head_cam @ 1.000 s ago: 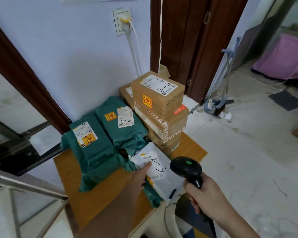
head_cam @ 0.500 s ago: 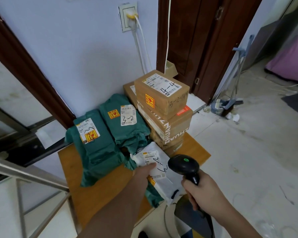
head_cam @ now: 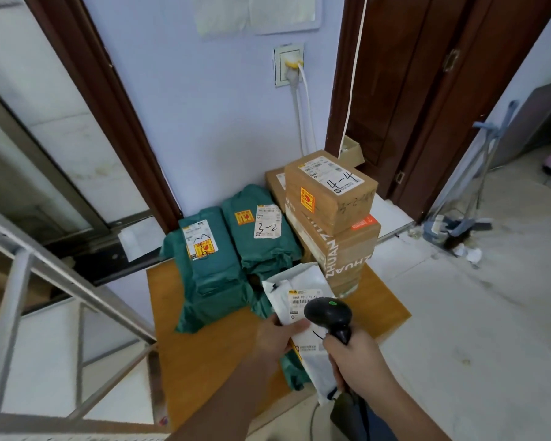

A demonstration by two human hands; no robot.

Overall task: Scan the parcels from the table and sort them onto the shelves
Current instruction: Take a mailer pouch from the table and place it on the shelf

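Top carton (head_cam: 331,192) label reads "4-4"; carton below it (head_cam: 347,249) has "ZHUAN" tape; green mailer bag (head_cam: 261,230) label says "3-2".

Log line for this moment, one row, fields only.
step: scanning | left hand: holds white parcel | right hand: grips scanner over its label | table: green bags, stacked boxes waiting

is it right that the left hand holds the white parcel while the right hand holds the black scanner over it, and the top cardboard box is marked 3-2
Not quite. In the head view the top cardboard box is marked 4-4; the 3-2 is on a green parcel beside it. The rest stands: the left hand holds the white parcel and the right hand holds the black scanner over it.
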